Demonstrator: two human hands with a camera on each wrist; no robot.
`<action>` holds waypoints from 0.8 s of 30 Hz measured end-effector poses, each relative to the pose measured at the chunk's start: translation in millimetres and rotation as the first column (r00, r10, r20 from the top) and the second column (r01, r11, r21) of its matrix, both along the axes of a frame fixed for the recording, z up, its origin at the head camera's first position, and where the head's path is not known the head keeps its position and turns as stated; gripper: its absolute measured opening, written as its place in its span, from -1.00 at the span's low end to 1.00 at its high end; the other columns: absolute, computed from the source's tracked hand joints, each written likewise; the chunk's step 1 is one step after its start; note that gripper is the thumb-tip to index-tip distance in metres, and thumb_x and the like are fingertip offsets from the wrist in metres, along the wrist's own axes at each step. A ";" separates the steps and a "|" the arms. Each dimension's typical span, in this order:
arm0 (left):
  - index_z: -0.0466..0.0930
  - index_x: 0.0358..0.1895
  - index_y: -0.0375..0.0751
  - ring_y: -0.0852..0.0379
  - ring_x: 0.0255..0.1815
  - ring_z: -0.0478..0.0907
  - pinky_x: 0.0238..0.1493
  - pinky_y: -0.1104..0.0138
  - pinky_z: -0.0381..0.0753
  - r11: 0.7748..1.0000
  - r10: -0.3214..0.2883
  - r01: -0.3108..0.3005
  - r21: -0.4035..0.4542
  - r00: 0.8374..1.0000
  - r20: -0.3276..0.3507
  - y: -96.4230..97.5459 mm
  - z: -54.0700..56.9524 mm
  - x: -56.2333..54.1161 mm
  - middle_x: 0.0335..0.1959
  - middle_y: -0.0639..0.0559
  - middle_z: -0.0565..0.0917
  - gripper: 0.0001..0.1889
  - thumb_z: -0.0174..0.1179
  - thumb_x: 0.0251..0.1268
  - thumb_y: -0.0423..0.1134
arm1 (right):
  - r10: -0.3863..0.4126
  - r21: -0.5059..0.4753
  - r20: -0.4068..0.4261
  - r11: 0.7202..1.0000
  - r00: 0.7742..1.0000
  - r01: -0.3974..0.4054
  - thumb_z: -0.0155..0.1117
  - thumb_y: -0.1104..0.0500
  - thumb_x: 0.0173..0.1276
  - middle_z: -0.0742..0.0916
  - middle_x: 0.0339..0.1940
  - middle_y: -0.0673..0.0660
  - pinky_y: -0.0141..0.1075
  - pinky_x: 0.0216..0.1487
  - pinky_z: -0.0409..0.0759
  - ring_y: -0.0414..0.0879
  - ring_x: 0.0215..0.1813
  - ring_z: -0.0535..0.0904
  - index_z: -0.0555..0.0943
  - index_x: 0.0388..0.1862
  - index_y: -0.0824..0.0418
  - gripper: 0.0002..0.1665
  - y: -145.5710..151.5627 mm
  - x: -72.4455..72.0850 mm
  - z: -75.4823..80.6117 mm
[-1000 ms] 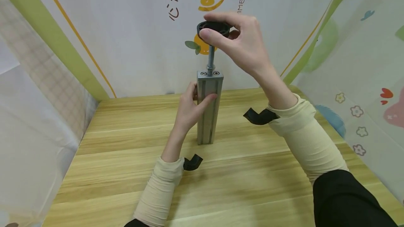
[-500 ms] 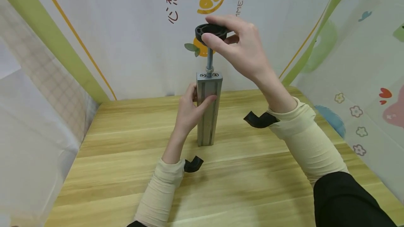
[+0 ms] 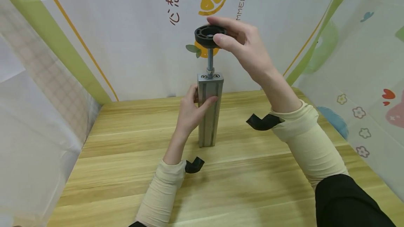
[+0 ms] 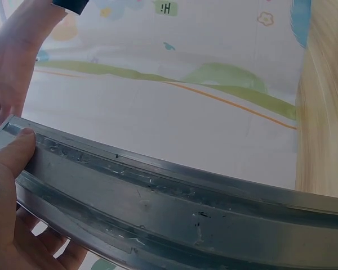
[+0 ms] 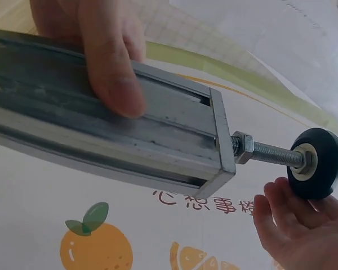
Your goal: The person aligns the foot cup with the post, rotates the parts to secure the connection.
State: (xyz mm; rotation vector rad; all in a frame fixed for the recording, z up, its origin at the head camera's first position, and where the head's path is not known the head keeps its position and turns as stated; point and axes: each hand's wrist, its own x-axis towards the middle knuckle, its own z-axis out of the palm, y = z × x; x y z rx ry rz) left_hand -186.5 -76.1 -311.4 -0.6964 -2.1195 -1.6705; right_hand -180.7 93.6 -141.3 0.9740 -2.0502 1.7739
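Note:
A silver aluminium profile stands upright on the wooden table. A threaded rod with a nut rises from its end plate, which has two screws. A round black levelling foot caps the rod, its hollow side up. My left hand grips the profile's upper half, thumb across the front face and fingers behind. With my right hand, I hold the foot at its right side, thumb on the near rim. In the right wrist view, fingertips touch the foot's edge; part of that grip is out of view.
The pale wooden table reaches back to a white printed curtain. More curtain hangs at both sides. Black curved pieces stick out from both sleeve cuffs.
My right thumb has slid rightward along the foot's rim, leaving more of its hollow top visible. The left hand keeps its grip, and the profile stands in the same place.

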 end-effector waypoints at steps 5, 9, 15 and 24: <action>0.50 0.22 -0.19 0.07 -0.14 0.65 -0.07 0.26 0.59 1.000 -0.014 0.014 0.012 1.000 0.006 -0.4 -0.8 0.1 -0.09 -0.14 0.77 -0.54 0.39 0.32 -0.19 | 0.073 -0.054 0.054 0.996 0.996 -0.071 0.21 0.26 0.41 0.66 0.28 0.23 -0.28 0.28 0.60 -0.04 0.22 0.66 0.52 0.41 0.31 -0.42 0.6 0.5 -1.3; 0.50 0.23 -0.17 0.08 -0.15 0.65 -0.07 0.26 0.59 1.000 -0.017 0.017 0.013 1.000 -0.002 -1.1 -1.3 -0.3 -0.11 -0.13 0.76 -0.53 0.39 0.32 -0.19 | 0.014 -0.066 0.046 0.998 0.999 -0.011 0.32 0.28 0.36 0.72 0.16 0.18 -0.35 0.18 0.63 -0.04 0.10 0.69 0.56 0.34 0.29 -0.45 -1.2 1.4 -3.6; 0.50 0.21 -0.16 0.07 -0.14 0.65 -0.05 0.22 0.60 1.000 -0.021 0.021 0.010 1.000 -0.010 -2.0 -3.1 -2.0 -0.12 -0.12 0.76 -0.55 0.38 0.34 -0.12 | -0.059 -0.083 0.012 0.995 0.998 0.060 0.40 0.31 0.27 0.69 0.11 0.11 -0.37 0.04 0.65 -0.04 0.03 0.71 0.54 0.30 0.27 -0.41 -6.3 0.7 -7.3; 0.50 0.22 -0.16 0.05 -0.12 0.67 -0.02 0.21 0.61 1.000 -0.016 0.016 0.008 1.000 -0.009 -0.7 -1.6 -1.5 -0.09 -0.12 0.77 -0.54 0.38 0.34 -0.13 | 0.193 -0.140 0.103 0.974 0.976 -0.177 0.10 0.24 0.43 0.54 0.38 0.29 -0.17 0.38 0.54 0.05 0.36 0.56 0.37 0.53 0.29 -0.33 -3.3 -8.2 -15.3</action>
